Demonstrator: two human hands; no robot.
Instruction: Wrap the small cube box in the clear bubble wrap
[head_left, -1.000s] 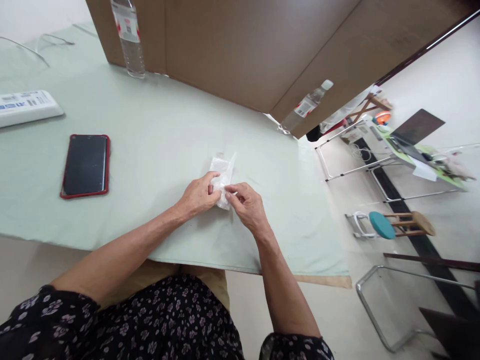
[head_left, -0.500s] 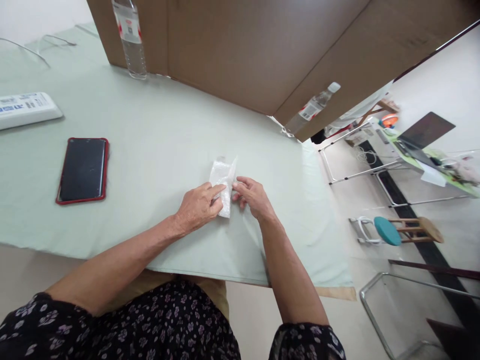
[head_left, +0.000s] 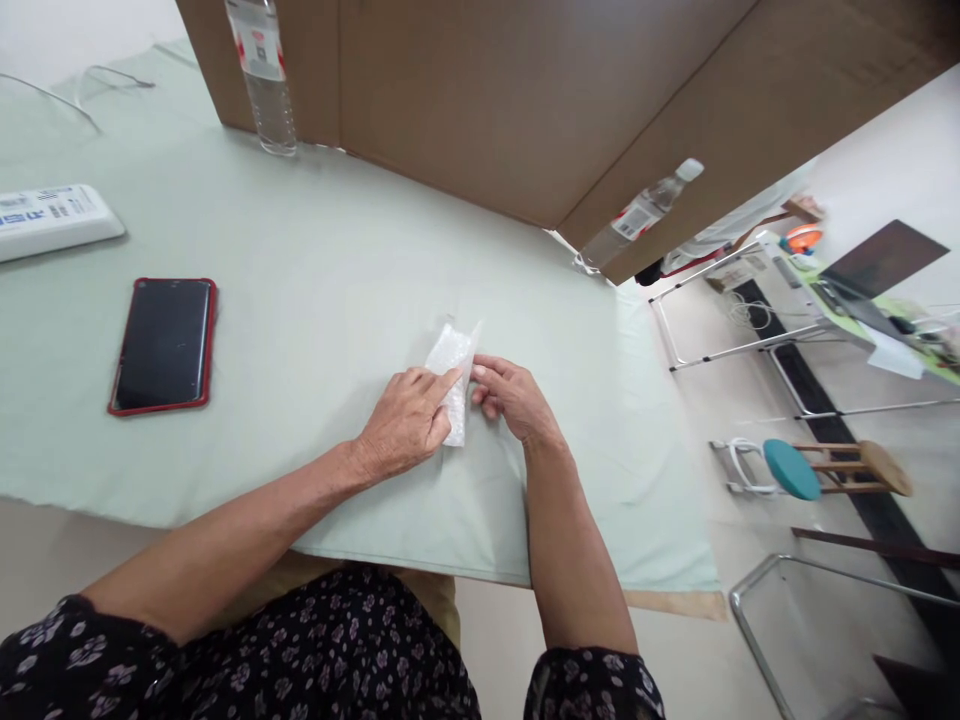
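Cloth-covered desk [head_left: 322, 250] spreads around our left grip [head_left: 409, 415], unclosed, forefinger apparently pressing bubble wrap [head_left: 452, 350] beneath; our right grip [head_left: 514, 395] curls beside it, pinch unclear. We judge it partly folded: one flap [head_left: 472, 350] isn't yet flat.

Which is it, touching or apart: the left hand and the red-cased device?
Apart. The head view shows pale green cloth between the left hand and the red-cased device; that hand is at the white packet.
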